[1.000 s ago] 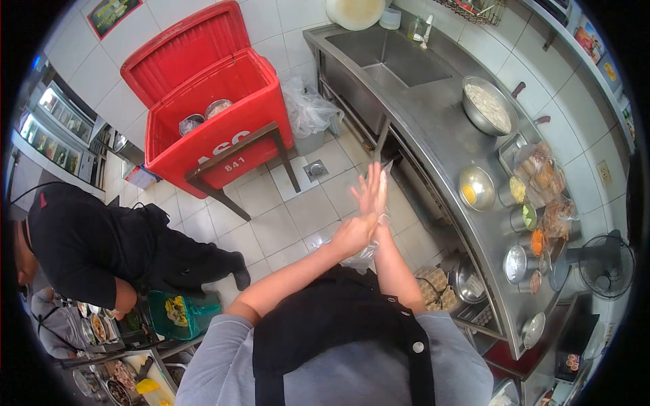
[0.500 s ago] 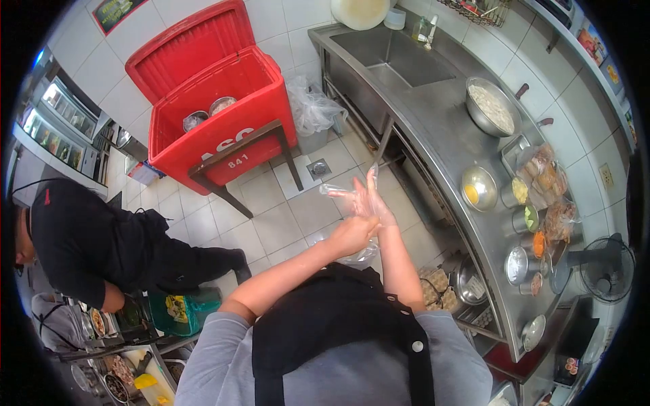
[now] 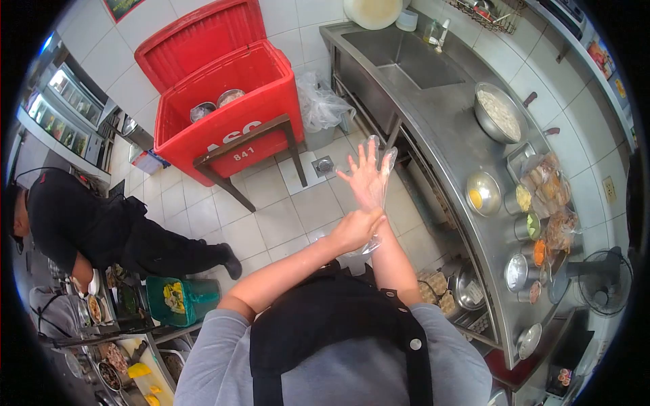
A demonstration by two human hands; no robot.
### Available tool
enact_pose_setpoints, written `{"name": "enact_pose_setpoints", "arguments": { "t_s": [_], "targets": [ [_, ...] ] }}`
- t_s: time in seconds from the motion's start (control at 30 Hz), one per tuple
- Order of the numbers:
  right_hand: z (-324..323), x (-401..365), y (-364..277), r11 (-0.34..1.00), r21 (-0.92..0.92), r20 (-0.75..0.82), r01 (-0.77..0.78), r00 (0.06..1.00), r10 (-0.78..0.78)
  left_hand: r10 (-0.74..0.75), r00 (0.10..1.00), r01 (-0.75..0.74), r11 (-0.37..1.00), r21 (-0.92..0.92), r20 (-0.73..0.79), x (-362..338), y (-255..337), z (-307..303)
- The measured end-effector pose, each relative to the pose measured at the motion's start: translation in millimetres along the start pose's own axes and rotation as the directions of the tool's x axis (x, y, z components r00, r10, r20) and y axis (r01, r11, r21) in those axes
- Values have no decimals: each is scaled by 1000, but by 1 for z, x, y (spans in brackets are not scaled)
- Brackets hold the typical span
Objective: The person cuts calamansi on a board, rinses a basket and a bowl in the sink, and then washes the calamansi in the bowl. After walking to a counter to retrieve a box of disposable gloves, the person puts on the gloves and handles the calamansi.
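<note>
My right hand (image 3: 367,179) is raised over the floor in front of me, its fingers spread, with a clear plastic glove (image 3: 388,169) loosely around it. The glove's thin film stands out past the fingertips and along the right side of the hand. My left hand (image 3: 357,230) is closed at the right wrist, pinching the glove near its cuff. Loose clear plastic hangs just below that grip. Both hands are to the left of the steel counter, apart from it.
Along the right runs a steel counter (image 3: 433,115) with a sink, a large bowl of white food (image 3: 499,114), an egg bowl (image 3: 483,193) and several small containers. An open red cooler (image 3: 230,128) stands ahead. At left, a person in black (image 3: 88,223) works beside a green bin (image 3: 203,298).
My right hand's fingers have spread apart inside the glove, and my left hand has pulled the cuff down the wrist. The person at left has shifted, with an arm lower over the food.
</note>
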State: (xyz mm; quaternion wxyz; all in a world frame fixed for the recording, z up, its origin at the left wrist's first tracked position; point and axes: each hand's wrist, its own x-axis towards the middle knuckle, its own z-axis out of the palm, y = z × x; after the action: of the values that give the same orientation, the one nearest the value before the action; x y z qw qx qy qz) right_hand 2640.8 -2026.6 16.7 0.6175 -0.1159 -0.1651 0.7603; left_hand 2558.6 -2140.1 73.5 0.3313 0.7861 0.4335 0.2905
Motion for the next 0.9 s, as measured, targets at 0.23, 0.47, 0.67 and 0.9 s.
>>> {"name": "enact_pose_setpoints", "arguments": {
  "t_s": [0.23, 0.47, 0.67, 0.9],
  "targets": [
    [4, 36, -24, 905, -400, 165, -144, 960, 226, -110, 991, 104, 991, -81, -77, -1, 7, -9],
    [36, 22, -38, 886, -463, -53, -17, 999, -9, -86, 957, -20, 933, -359, -277, 9, -18, -44],
    [70, -41, -60, 550, -811, -58, -202, 962, 268, -521, 834, 196, 584, -787, -179, -17, -56, -88],
    [45, -55, -64, 418, -891, 5, -175, 918, 396, -441, 890, 178, 569, -803, -116, -42, -79, -113]
  ]
}}
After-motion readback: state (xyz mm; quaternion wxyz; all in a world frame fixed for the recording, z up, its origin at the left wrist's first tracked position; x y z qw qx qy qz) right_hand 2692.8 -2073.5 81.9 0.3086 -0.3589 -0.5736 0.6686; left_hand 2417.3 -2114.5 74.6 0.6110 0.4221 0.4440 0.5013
